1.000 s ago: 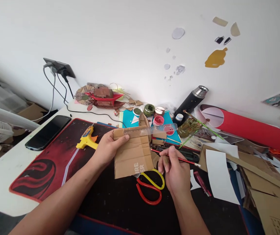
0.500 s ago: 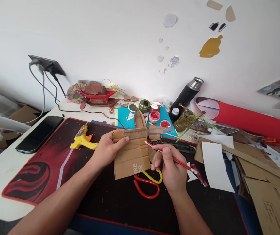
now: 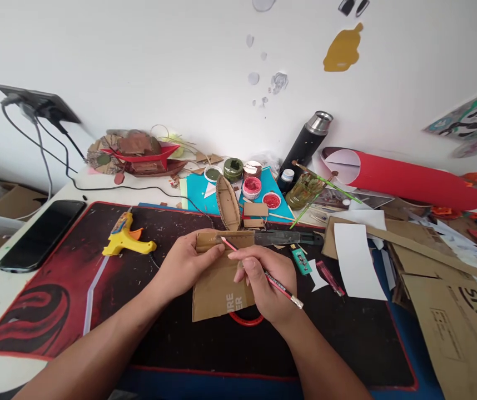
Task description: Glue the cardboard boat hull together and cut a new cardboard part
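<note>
My left hand (image 3: 182,266) grips a piece of brown cardboard (image 3: 217,294) at its upper left, thumb on the front face. A clear ruler (image 3: 266,238) lies across the cardboard's top edge and sticks out to the right. Between the fingers of my right hand (image 3: 269,280) is a red and black pencil (image 3: 279,288). Its tip meets the cardboard close to the ruler, just right of my left thumb; whether it touches is hard to tell. Below the cardboard shows a red curved handle (image 3: 247,321), mostly covered. Just behind stands a small cardboard boat hull (image 3: 227,203).
A yellow glue gun (image 3: 125,236) and a phone (image 3: 41,236) lie to the left. Open paint pots (image 3: 252,188), a jar with brushes (image 3: 305,191) and a black flask (image 3: 305,145) stand behind. Cardboard sheets (image 3: 447,322) and white paper (image 3: 359,261) fill the right side.
My right hand has moved left with the pencil, its tip going from the cardboard's right edge to near my left thumb. The view has shifted, and the yellow handle is now hidden.
</note>
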Tool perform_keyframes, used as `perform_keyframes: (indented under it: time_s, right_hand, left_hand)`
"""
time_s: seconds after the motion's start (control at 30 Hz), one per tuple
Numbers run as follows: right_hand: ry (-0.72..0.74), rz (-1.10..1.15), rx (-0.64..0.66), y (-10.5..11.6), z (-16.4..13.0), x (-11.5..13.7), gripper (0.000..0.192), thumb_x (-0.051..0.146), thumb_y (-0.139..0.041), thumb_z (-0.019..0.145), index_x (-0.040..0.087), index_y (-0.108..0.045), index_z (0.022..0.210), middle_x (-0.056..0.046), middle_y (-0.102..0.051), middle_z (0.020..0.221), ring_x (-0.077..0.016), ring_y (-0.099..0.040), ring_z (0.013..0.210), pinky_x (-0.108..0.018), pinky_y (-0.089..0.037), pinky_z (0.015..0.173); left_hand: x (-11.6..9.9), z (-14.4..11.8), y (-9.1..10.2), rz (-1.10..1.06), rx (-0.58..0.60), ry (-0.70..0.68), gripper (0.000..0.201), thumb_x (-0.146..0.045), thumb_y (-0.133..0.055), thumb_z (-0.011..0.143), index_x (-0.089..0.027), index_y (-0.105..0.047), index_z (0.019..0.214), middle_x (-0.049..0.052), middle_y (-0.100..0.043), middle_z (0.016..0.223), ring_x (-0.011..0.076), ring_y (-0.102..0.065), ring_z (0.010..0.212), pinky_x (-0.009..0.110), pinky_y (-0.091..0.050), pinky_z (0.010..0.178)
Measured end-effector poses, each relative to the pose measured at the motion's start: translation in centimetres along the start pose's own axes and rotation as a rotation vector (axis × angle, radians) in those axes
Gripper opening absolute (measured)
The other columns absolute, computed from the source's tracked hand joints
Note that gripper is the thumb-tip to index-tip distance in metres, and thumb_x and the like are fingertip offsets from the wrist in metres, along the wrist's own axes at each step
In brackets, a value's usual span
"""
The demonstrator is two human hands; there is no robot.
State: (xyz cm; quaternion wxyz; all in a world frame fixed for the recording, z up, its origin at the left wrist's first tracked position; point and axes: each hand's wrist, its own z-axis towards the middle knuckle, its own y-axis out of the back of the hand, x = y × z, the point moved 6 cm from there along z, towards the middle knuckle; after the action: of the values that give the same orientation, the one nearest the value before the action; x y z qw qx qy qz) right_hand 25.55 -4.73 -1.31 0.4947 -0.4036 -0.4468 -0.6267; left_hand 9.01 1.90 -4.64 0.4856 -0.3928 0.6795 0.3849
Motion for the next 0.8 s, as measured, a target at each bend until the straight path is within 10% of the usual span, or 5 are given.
perform_keyframes:
  time_s: [0.8]
  right_hand:
    - [0.114, -0.118, 0.008, -0.31, 0.30, 0.45, 0.027, 0.027, -0.056, 0.108, 0.024, -0.082, 0.102, 0.000, -0.073, 0.067, -0.0172, -0.069, 0.060, -0.030, -0.058, 0.068]
  left_hand:
    - [-0.33, -0.13, -0.54, 0.042, 0.037, -0.019, 0.031, -0.045, -0.077, 0.083, -0.018, -0.080, 0.099, 0.008, -0.085, 0.098, 0.0289, -0.077, 0.088, 0.033, -0.059, 0.076]
